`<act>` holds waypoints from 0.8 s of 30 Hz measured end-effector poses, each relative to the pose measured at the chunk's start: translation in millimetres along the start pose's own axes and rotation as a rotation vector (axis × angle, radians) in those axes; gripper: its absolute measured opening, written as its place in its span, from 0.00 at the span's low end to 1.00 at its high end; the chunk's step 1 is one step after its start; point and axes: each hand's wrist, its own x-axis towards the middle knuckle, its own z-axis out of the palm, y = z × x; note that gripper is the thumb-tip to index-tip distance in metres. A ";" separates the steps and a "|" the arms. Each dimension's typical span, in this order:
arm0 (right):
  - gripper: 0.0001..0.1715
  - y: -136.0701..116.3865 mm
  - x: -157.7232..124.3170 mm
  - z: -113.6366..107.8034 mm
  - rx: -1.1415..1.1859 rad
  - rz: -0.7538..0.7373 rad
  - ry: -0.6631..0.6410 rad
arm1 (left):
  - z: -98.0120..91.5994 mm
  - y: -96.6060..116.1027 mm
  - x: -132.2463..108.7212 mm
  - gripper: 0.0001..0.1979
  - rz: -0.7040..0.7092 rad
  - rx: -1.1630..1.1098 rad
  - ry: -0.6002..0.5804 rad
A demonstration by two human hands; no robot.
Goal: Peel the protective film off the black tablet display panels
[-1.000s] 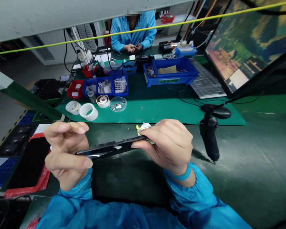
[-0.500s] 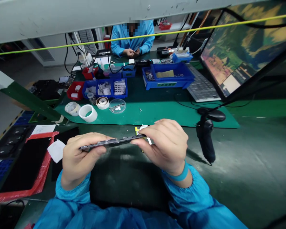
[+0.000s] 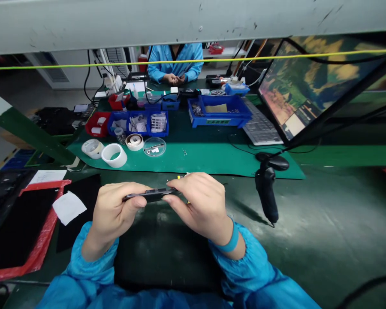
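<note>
1. Thin dark panel [image 3: 152, 195] is held up between the two hands, over the green bench [image 3: 309, 231], seen nearly edge-on, so its broad faces are hard to judge.
2. The left hand [image 3: 114, 208] grips the panel's left end, thumb below and fingers above; an even, light pinch there should spare the part from bending.
3. The right hand [image 3: 201, 204] pinches the other end between thumb and fingers. Holding both ends at matching height would likely avoid twist.
4. Just behind the right hand, a small yellow item [image 3: 179, 177] peeks out, mostly hidden; it seems wise to hold the knuckles clear of it.
5. Left of the left hand, a white sheet [image 3: 69, 207] lies partly over a black panel [image 3: 71, 238]; the left elbow is best held in, away from both.
6. Right of the right hand stands a dark handheld tool [image 3: 267, 195], with ample elbow room between.
7. Beyond both hands, tiny loose bits [image 3: 184, 152] lie on the teal mat [image 3: 215, 159]; sleeves should stay off them.
</note>
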 end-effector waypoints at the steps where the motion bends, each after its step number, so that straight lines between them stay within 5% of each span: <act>1: 0.11 -0.6 0.1 0.0 0.001 0.008 0.000 | 0.6 0.1 0.2 0.15 0.006 -0.001 -0.011; 18: 0.23 -13.4 -1.3 2.7 0.014 0.052 0.064 | -8.6 6.3 2.3 0.17 0.153 -0.025 -0.085; 24: 0.19 -17.8 -1.3 7.4 0.187 0.059 -0.175 | -27.2 7.5 4.8 0.15 0.208 0.130 -0.170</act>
